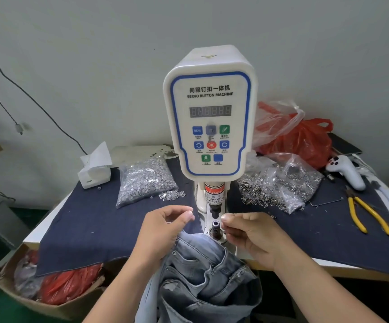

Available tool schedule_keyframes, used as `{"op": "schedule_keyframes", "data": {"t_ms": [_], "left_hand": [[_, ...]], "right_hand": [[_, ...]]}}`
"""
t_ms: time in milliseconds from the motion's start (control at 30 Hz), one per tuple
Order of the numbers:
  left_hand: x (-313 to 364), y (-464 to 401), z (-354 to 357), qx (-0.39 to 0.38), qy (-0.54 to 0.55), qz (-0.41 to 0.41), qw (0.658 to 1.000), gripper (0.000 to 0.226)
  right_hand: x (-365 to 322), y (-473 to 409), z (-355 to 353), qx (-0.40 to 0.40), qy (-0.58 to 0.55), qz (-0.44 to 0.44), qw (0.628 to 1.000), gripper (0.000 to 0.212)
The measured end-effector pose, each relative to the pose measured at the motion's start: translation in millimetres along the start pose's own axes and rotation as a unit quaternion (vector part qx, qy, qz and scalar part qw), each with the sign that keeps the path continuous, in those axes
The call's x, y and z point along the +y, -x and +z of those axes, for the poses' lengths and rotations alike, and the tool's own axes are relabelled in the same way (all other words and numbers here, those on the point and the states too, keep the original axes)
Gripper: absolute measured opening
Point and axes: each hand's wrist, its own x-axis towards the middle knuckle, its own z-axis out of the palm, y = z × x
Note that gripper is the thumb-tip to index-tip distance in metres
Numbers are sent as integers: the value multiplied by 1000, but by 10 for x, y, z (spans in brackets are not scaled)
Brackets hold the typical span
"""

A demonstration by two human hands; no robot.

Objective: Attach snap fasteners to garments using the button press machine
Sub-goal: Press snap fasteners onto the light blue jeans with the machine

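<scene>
A white servo button machine [209, 113] stands at the middle of the table. Its upper punch [214, 210] hangs just above the black lower die [215, 226]. Light blue jeans [200, 276] hang over the table's front edge, their waistband reaching up to the die. My left hand [165, 229] is left of the die with curled fingers, its lower fingers gripping the waistband. My right hand [249, 236] is right of the die, its thumb and forefinger pinching a small dark snap fastener part [226, 233] beside it.
A dark blue cloth [95, 224] covers the table. A bag of silver caps [145, 180] lies on the left and a bag of ring parts [279, 185] on the right. Yellow pliers [365, 215], a white controller [344, 171], a red bag [305, 141] and a tissue box [94, 171] lie around.
</scene>
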Motion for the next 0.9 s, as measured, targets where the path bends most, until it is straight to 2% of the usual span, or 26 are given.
{"op": "schedule_keyframes", "data": {"t_ms": [100, 167, 333, 533, 767, 900], "left_hand": [[-1, 56, 55, -6, 7, 2, 1000, 3], [2, 85, 78, -9, -7, 6, 1000, 7], [13, 127, 122, -21, 0, 7, 1000, 17], [2, 140, 132, -31, -4, -7, 999, 6], [-32, 152, 158, -25, -2, -11, 1000, 9], [-19, 161, 197, -24, -2, -6, 1000, 6]], "right_hand": [[-7, 27, 28, -3, 18, 7, 1000, 4], [-28, 33, 52, -4, 11, 16, 1000, 9], [-79, 43, 91, -13, -80, 89, 993, 18], [-80, 60, 102, -23, -130, 117, 984, 14], [-90, 78, 143, -30, -183, 153, 971, 22], [-119, 90, 163, -29, -191, 188, 963, 15]]}}
